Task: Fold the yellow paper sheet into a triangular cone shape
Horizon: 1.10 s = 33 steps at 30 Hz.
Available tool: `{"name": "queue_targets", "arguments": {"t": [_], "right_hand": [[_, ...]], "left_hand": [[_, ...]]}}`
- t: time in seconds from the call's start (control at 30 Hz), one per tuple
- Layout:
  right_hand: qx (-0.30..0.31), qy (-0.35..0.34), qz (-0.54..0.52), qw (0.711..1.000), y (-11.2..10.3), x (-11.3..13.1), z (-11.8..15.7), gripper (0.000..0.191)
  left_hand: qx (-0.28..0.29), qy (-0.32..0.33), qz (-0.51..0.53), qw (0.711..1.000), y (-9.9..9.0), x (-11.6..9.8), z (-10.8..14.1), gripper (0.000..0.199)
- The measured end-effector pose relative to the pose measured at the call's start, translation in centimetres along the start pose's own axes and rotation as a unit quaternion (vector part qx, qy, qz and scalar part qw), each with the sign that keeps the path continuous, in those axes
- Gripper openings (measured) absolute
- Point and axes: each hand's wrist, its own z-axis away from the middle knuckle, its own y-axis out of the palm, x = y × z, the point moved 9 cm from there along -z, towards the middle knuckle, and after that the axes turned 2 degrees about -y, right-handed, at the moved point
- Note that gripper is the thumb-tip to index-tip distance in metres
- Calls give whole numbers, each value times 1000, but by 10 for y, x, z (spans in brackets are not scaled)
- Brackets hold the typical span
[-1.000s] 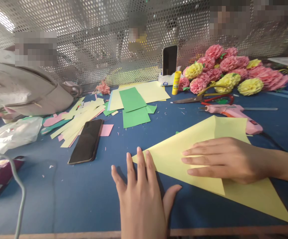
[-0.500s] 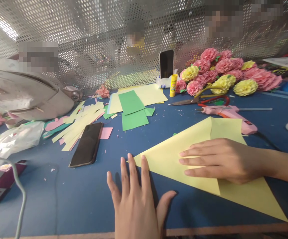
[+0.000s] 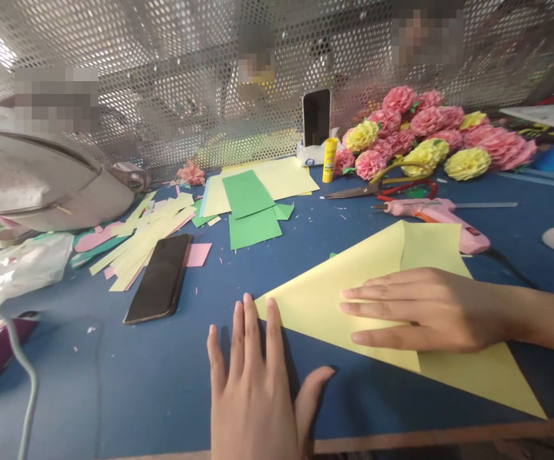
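A folded sheet of yellow paper lies on the blue tabletop, narrowing to a sharp point at its left end. My right hand rests flat across its middle, fingers stretched to the left. My left hand is spread beside the pointed end, with a fingertip touching the paper near the tip and the thumb out to the right. Both hands are open and neither grips anything. Just behind the paper is a pink hot glue gun, partly overlapped by the sheet's back edge.
Scissors, a glue stick and pink and yellow paper flowers are at the back. Green paper, paper strips and a phone lie left of centre. A bag stands far left, before a perforated metal screen.
The view has shifted slightly, so the table's things appear a little further left. My left hand's fingers have drawn closer together at the paper's tip. My right hand stays on the sheet.
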Motion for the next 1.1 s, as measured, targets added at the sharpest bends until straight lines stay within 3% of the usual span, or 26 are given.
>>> {"name": "queue_targets", "arguments": {"t": [0.4, 1.1], "right_hand": [[-6, 25, -11, 1000, 7, -2, 9, 36], [2, 4, 2, 1000, 2, 1, 1, 34]], "left_hand": [[13, 4, -1, 1000, 3, 1, -1, 83], [35, 17, 1, 999, 2, 2, -3, 73]]}}
